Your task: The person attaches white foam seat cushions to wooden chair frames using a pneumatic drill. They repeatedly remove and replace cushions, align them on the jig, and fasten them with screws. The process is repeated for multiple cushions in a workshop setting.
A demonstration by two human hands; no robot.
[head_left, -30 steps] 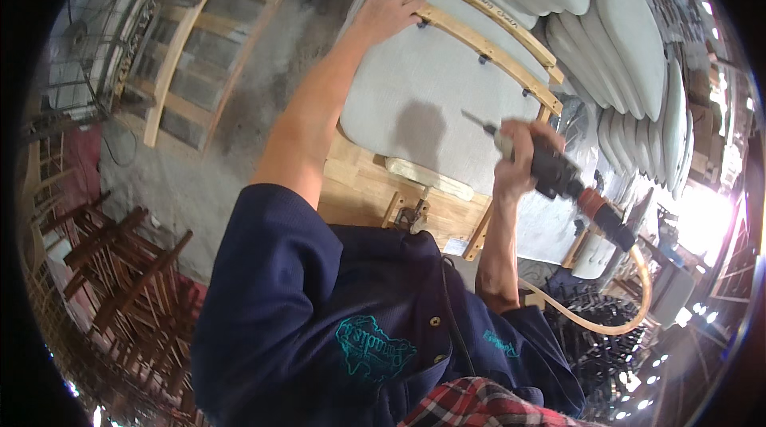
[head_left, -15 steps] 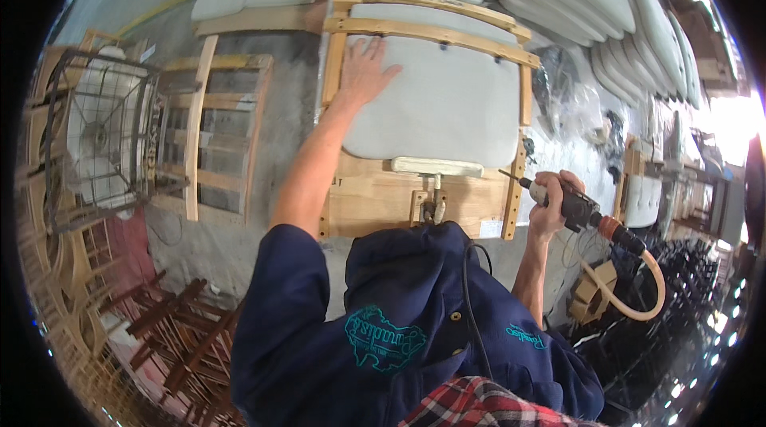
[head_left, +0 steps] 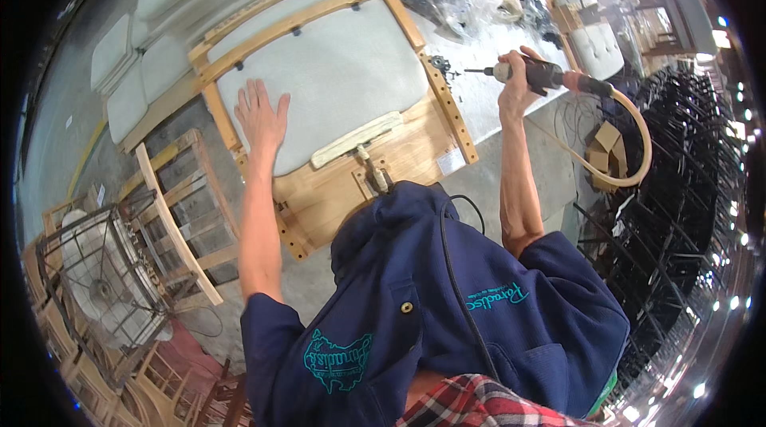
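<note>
grey cushioned wooden chair frame (head_left: pixel 335 84) lying flat, pneumatic screwdriver (head_left: pixel 536 74) raised beside it

To my left I see a wire cage (head_left: pixel 96 283) beside a bare wooden chair frame (head_left: pixel 179 211). Grey cushions (head_left: pixel 128 76) lie far left, black metal frames (head_left: pixel 678 211) stack up on my right.

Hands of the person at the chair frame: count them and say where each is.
2. The left hand lies flat on the grey cushion; the right hand grips a power screwdriver beside the wooden frame.
</note>
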